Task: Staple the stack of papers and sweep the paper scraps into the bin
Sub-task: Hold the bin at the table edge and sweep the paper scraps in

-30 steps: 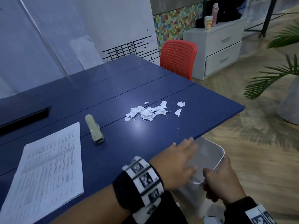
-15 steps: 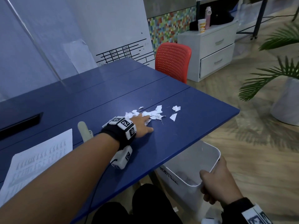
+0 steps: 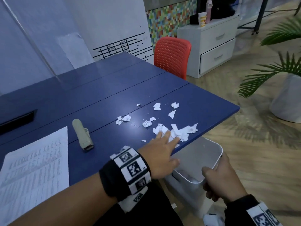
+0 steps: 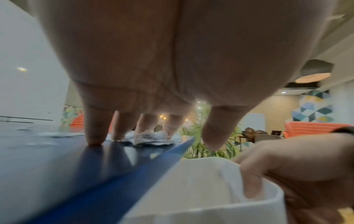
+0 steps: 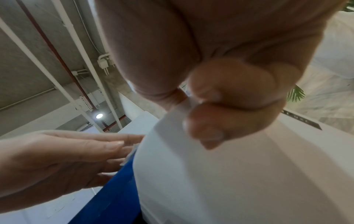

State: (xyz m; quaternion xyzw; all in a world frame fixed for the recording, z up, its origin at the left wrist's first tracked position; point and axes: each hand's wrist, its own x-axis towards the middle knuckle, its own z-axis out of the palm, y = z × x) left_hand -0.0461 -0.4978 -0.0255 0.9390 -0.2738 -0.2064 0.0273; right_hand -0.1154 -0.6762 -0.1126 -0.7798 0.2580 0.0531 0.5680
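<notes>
White paper scraps (image 3: 180,132) lie bunched at the near edge of the blue table (image 3: 97,101), with looser bits (image 3: 157,106) farther back. My left hand (image 3: 164,144) lies flat on the table, straight fingers touching the bunch (image 4: 151,137). Below the edge hangs a white bin (image 3: 195,160); my right hand (image 3: 218,176) grips its rim (image 5: 172,121), thumb inside. The stack of printed papers (image 3: 32,173) rests at the near left, and a beige stapler (image 3: 82,134) lies beside it.
A red chair (image 3: 172,54) stands at the table's far side, with a white drawer cabinet (image 3: 213,46) behind it. A potted palm (image 3: 285,88) is on the wooden floor to the right. A black slot (image 3: 17,119) sits in the table at the left.
My left hand has pulled back from the middle of the table toward the near edge, dragging a bunch of scraps to the edge above the bin. The right hand keeps its hold on the bin.
</notes>
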